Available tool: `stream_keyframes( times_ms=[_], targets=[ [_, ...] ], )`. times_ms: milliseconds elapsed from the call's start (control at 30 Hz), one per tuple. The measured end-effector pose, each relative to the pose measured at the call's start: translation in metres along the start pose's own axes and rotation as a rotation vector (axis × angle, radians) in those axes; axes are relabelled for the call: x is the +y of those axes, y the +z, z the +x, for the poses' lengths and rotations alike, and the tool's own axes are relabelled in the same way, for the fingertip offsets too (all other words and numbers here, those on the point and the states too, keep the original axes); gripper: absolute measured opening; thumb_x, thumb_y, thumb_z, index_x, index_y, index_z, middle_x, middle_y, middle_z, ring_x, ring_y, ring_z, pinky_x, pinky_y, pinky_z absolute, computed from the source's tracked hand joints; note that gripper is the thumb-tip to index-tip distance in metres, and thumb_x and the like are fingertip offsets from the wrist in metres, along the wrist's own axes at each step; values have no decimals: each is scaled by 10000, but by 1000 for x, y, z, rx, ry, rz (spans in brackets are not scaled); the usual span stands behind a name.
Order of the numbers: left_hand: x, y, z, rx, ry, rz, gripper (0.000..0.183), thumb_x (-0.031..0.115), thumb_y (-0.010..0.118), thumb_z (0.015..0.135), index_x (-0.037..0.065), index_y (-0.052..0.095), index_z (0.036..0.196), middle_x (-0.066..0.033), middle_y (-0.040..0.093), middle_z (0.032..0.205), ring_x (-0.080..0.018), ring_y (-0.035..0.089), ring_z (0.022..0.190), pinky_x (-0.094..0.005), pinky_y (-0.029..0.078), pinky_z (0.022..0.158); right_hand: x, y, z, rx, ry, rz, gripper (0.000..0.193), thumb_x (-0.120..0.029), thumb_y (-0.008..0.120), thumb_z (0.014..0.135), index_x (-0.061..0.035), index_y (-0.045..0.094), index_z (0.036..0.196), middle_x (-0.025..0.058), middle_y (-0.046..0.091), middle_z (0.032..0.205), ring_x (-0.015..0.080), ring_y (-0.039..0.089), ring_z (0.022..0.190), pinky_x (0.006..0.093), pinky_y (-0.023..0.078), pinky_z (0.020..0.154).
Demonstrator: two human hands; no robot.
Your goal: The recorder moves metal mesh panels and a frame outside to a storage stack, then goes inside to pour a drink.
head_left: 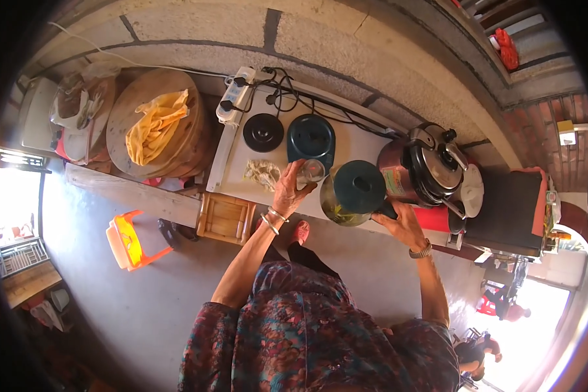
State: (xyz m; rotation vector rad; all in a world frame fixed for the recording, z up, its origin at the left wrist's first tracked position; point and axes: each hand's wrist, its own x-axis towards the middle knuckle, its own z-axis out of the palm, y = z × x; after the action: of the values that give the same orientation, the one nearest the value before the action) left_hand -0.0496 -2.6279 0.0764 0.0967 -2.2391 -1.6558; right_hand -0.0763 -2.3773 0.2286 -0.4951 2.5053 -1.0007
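My left hand (286,193) is closed round a small clear drinking glass (312,171) above the white table. Just right of the glass is a glass electric kettle (353,193) with a dark green lid, greenish-yellow contents showing through its side. My right hand (404,228) grips the kettle's dark handle, and the spout side points toward the glass. Whether liquid is flowing between them I cannot tell. Behind them lies the dark green kettle base (311,138). A round black lid (262,132) sits left of the base, and a crumpled clear plastic bag (262,174) is near my left hand.
A large pressure cooker (431,163) stands right of the kettle. Black cords run along the wall from a white power strip (236,97). To the left, a yellow cloth (158,127) lies on a round wooden board (121,117). An orange plastic stool (127,240) stands on the floor.
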Motion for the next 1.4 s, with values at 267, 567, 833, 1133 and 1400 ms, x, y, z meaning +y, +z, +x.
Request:
stream_keyframes(
  times_ms=[267, 567, 833, 1133, 1400],
  targets=[
    [6, -5, 0, -105, 8, 86, 555, 91, 719, 634, 75, 472, 1131, -114, 541, 1026, -317, 529, 942, -366, 453, 769, -12, 2, 0, -85, 94, -255, 268, -270, 673, 708, -35, 544, 717, 105, 548, 549, 222, 553, 513, 325, 410, 490],
    [3, -3, -3, -129, 14, 115, 583, 57, 707, 611, 121, 458, 1135, -63, 508, 1044, -305, 495, 944, -369, 435, 791, -17, 9, 5, -106, 113, -419, 305, -253, 683, 687, 9, 542, 754, 165, 553, 627, 309, 550, 584, 363, 428, 541],
    [1, 5, -2, -169, 5, 123, 581, 54, 697, 611, 111, 468, 1142, -84, 518, 1054, -318, 501, 966, -386, 431, 795, -8, 12, 4, -79, 71, -443, 296, -250, 689, 680, 5, 563, 759, 175, 584, 659, 320, 583, 607, 371, 443, 539],
    [0, 12, -4, -187, 41, 160, 582, 55, 697, 615, 107, 464, 1146, -89, 511, 1054, -323, 496, 960, -380, 435, 794, -9, 12, 2, -58, 74, -472, 303, -262, 695, 679, 3, 561, 736, 186, 576, 629, 341, 580, 593, 386, 443, 520],
    [2, 18, -6, -190, 21, 163, 575, 36, 700, 608, 99, 463, 1128, -93, 497, 1052, -321, 484, 967, -382, 440, 800, -6, 12, 2, -63, 86, -526, 311, -268, 699, 676, 4, 555, 720, 192, 581, 636, 355, 582, 603, 398, 446, 522]
  ],
)
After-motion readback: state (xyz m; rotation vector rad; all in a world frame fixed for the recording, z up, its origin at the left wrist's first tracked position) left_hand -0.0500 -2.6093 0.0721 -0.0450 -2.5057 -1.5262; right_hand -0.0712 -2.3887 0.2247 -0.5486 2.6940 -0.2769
